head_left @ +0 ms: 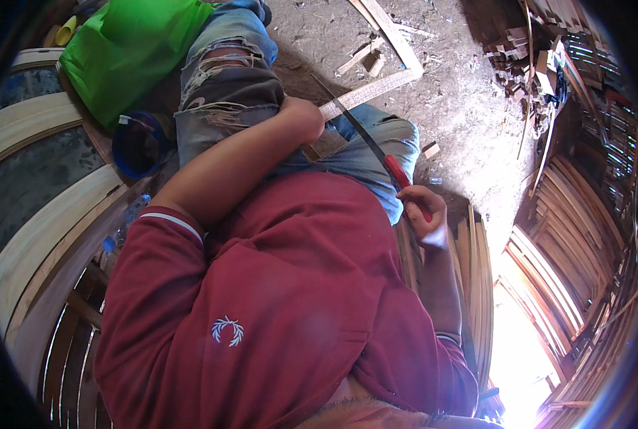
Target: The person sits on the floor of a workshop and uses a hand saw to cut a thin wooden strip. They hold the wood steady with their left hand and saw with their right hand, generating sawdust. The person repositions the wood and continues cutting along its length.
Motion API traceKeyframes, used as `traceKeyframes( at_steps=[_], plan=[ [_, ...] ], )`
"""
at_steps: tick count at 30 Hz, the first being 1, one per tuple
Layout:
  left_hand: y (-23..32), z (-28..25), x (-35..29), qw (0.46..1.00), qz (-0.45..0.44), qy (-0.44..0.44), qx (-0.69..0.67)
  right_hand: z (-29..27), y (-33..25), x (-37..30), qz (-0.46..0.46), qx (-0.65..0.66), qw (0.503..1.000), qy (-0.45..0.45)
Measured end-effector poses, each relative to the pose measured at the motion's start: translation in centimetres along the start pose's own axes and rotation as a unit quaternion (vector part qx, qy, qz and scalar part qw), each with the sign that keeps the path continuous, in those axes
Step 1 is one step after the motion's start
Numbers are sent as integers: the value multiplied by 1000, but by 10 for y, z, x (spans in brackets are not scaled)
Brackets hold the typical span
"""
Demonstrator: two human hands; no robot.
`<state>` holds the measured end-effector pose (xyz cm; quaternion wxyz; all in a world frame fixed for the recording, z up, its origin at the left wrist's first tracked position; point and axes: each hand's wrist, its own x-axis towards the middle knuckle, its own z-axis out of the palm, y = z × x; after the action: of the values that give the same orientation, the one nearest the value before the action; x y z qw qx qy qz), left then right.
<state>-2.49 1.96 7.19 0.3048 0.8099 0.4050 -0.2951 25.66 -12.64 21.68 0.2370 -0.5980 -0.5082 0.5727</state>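
The right hand (426, 211) has its fingers closed round the red handle of a long, thin-bladed tool (367, 139), probably a saw, though any teeth are too small to make out; the blade points away from the body, up and to the left, its long axis slanting across a pale wooden strip (376, 89); that strip slants the other way, rising to the right from beside the left hand (303, 119), so the 2 long axes cross steeply near the strip's lower end; whether the blade touches the wood or only passes over it, I cannot tell. The left hand is the nearer of the 2 to this crossing, just beyond it to the left, at the strip's near end; its fingers are turned away from view, so they look as if they may grip the strip, but I cannot tell; the right hand sits below and to the right of the crossing, apart from the strip. At its upper right end the strip meets a 2nd strip (394, 43) in a sharp corner; the legs in torn jeans (226, 86) lie under and beside the hands; offcuts (362, 57) and a small block (430, 149) lie on the ground (462, 129); a green cloth (133, 57) and a dark blue bucket (139, 146) are to the left.
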Motion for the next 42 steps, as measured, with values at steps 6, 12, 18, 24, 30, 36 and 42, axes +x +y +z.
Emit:
traceKeyframes(
  at_steps=[6, 12, 18, 24, 30, 36, 42],
  plan=[
    [7, 16, 17, 999, -47, 3, 27, 0, -7, -3, 32, -10, 999, -23],
    [16, 27, 28, 997, -53, 9, 52, 7, 17, 29, 4, -14, 1000, 19],
    [19, 32, 39, 997, -72, -1, 9, 67, 18, 114, -4, -48, 999, 13],
    [39, 41, 39, 992, -120, 13, -43, 42, 26, 57, 57, 2, 997, 43],
    [43, 66, 59, 982, -164, 34, -92, 0, 9, -30, 80, 15, 996, 47],
    [45, 56, 46, 990, -133, 34, -43, 42, 47, 23, 69, 25, 995, 63],
    [46, 76, 58, 979, -171, 68, -84, 66, 42, 67, 36, -12, 998, 56]
  ],
)
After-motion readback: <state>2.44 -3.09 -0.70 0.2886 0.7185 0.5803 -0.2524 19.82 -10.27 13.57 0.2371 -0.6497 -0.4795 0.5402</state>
